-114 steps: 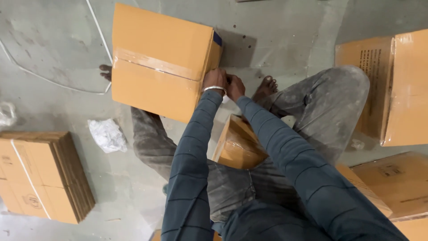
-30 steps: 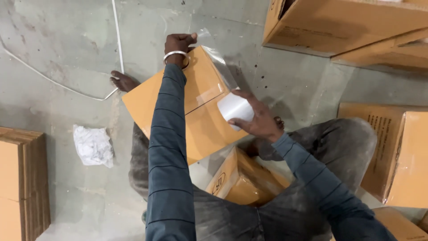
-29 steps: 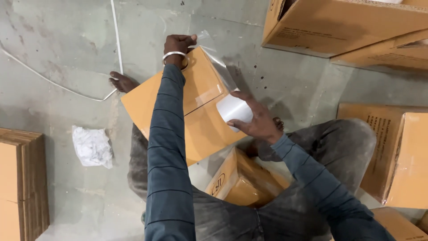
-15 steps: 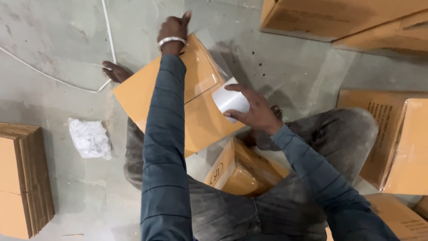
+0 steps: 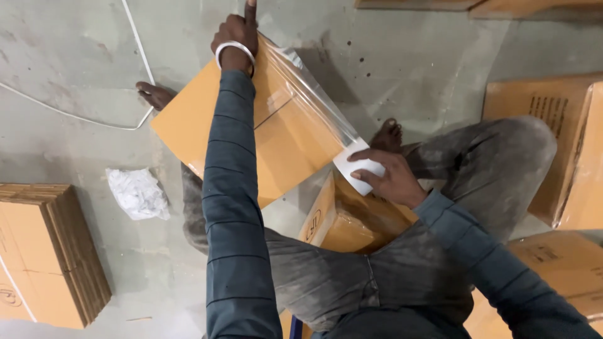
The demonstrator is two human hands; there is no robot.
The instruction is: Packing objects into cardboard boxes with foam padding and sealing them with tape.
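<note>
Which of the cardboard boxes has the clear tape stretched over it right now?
The box on the floor under the left hand. Tape runs from there to the roll in the right hand. The other boxes have none stretched over them.

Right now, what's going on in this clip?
A person sits on a concrete floor with a cardboard box across their legs. The left hand presses on the box's far edge, where a strip of clear tape starts. The right hand holds a white tape roll at the near edge, with the strip stretched between the hands. A smaller box sits between the legs; a crumpled white rag lies to the left.
</note>
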